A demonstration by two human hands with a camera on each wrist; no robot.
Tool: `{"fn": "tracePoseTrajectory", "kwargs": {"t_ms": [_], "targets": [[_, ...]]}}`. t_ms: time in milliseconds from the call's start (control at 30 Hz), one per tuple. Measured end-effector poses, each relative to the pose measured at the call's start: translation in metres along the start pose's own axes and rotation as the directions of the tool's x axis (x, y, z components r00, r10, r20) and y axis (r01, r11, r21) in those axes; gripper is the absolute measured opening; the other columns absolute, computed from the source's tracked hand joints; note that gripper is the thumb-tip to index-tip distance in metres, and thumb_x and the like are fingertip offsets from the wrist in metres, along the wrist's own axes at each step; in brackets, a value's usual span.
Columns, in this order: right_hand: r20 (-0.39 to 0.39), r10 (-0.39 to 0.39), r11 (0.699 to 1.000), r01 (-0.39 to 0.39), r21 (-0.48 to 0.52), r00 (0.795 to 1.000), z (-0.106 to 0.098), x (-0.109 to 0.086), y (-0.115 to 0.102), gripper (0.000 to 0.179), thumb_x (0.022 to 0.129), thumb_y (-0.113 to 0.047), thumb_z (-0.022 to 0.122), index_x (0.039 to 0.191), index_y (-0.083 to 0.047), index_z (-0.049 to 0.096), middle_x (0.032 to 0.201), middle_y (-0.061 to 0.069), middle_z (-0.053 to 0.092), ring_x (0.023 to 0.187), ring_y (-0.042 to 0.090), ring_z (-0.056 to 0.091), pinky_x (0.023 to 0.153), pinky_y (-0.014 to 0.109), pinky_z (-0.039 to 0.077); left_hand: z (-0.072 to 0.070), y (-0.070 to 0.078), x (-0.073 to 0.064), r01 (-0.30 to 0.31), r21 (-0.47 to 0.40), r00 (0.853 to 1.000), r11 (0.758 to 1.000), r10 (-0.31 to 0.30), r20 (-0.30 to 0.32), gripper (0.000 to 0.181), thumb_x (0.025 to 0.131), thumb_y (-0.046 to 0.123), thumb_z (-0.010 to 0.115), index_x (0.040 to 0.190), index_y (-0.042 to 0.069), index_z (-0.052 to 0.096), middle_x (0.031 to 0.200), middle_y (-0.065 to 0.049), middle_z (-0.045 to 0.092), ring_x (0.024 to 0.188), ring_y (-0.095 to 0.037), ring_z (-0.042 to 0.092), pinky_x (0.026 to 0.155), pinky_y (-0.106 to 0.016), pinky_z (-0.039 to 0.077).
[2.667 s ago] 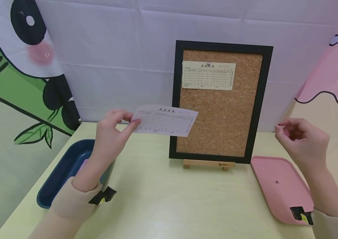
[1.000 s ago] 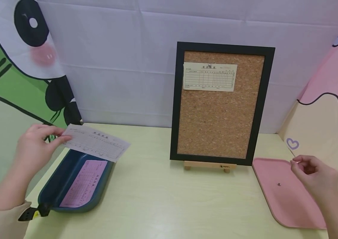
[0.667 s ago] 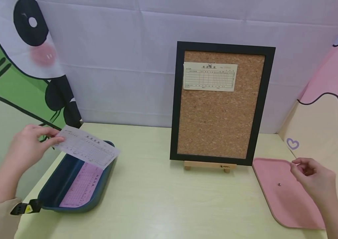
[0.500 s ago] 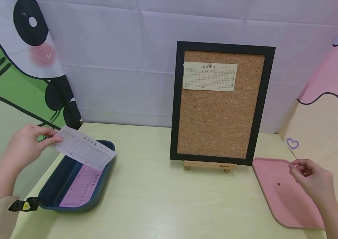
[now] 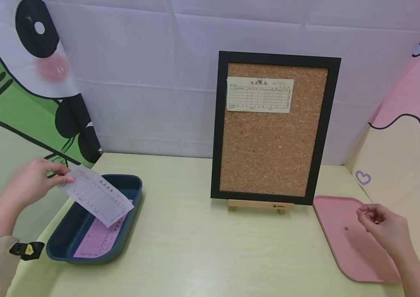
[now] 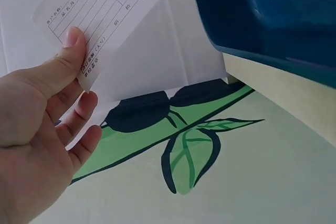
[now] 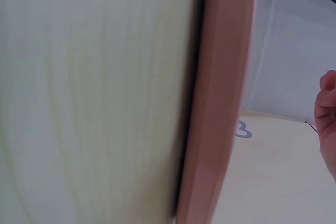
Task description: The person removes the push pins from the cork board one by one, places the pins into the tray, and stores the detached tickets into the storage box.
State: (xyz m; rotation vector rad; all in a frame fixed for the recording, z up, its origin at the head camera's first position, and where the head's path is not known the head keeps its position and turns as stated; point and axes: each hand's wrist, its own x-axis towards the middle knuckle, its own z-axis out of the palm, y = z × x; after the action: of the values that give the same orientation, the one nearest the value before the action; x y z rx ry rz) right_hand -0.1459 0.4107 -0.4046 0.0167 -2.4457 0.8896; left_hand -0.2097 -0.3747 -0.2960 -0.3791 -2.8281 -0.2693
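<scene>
My left hand pinches a white printed receipt slip between thumb and fingers. The slip hangs tilted over the dark blue tray at the left of the table. Inside that tray lies a pink printed slip, partly covered by the white one. My right hand is over the pink tray, thumb and index fingertips together and the other fingers curled. Whether something tiny sits between those fingertips is too small to see. A small metal pushpin lies on the pink tray.
A black-framed cork board stands upright on a small wooden easel. One cream receipt slip is fastened at its upper left by a metal pushpin. Behind the table hangs a printed cloth.
My left hand has carried the white slip from in front of the board leftward and down over the blue tray. The right hand has come down over the pink tray.
</scene>
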Motion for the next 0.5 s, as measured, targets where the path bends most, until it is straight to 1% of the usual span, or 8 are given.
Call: {"fn": "tracePoseTrajectory", "kwargs": {"t_ms": [100, 167, 300, 400, 500], "targets": [[0.021, 0.009, 1.0, -0.009, -0.009, 1.0, 0.0, -0.001, 0.004, 0.009, 0.075, -0.006, 0.067, 0.083, -0.006, 0.062, 0.058, -0.014, 0.052, 0.044, -0.003, 0.047, 0.042, 0.013, 0.035, 0.004, -0.007, 0.001, -0.011, 0.014, 0.998, 1.0, 0.01, 0.065, 0.011, 0.075, 0.024, 0.071, 0.077, 0.014, 0.067, 0.07, 0.004, 0.061, 0.061, -0.006, 0.043, 0.052, -0.026, 0.034], [0.032, 0.013, 1.0, -0.013, -0.012, 0.999, 0.0, -0.002, 0.006, 0.009, 0.075, -0.007, 0.067, 0.083, -0.006, 0.062, 0.058, -0.013, 0.053, 0.044, -0.002, 0.047, 0.042, 0.013, 0.035, 0.006, -0.011, 0.002, -0.011, 0.012, 0.995, 1.0, 0.009, 0.103, 0.011, 0.074, 0.026, 0.071, 0.078, 0.016, 0.067, 0.072, 0.005, 0.062, 0.062, -0.005, 0.045, 0.053, -0.026, 0.036], [0.051, 0.015, 1.0, -0.014, -0.015, 0.999, 0.0, -0.001, 0.011, 0.009, 0.075, -0.007, 0.067, 0.083, -0.007, 0.062, 0.058, -0.012, 0.053, 0.044, -0.001, 0.047, 0.042, 0.014, 0.035, 0.013, -0.016, 0.004, -0.005, -0.005, 0.983, 1.0, 0.006, 0.181, 0.015, 0.073, 0.029, 0.071, 0.08, 0.016, 0.068, 0.074, 0.004, 0.064, 0.064, -0.007, 0.049, 0.057, -0.029, 0.039], [0.094, 0.008, 1.0, -0.006, -0.026, 0.996, 0.0, 0.0, 0.014, 0.01, 0.076, -0.008, 0.067, 0.085, -0.006, 0.062, 0.059, -0.012, 0.054, 0.045, 0.0, 0.048, 0.042, 0.015, 0.036, 0.019, -0.017, 0.005, -0.026, -0.014, 0.977, 1.0, 0.029, 0.211, 0.011, 0.072, 0.027, 0.072, 0.078, 0.019, 0.067, 0.07, 0.008, 0.062, 0.06, -0.005, 0.048, 0.056, -0.027, 0.038], [0.166, 0.006, 0.999, 0.001, -0.045, 0.986, 0.0, 0.001, 0.016, 0.01, 0.078, -0.01, 0.066, 0.086, -0.007, 0.061, 0.06, -0.01, 0.055, 0.047, 0.002, 0.049, 0.043, 0.016, 0.038, 0.026, -0.017, 0.007, -0.052, -0.022, 0.973, 0.998, 0.056, 0.222, 0.007, 0.071, 0.023, 0.072, 0.075, 0.022, 0.066, 0.065, 0.012, 0.059, 0.056, -0.002, 0.046, 0.054, -0.025, 0.036]]}}
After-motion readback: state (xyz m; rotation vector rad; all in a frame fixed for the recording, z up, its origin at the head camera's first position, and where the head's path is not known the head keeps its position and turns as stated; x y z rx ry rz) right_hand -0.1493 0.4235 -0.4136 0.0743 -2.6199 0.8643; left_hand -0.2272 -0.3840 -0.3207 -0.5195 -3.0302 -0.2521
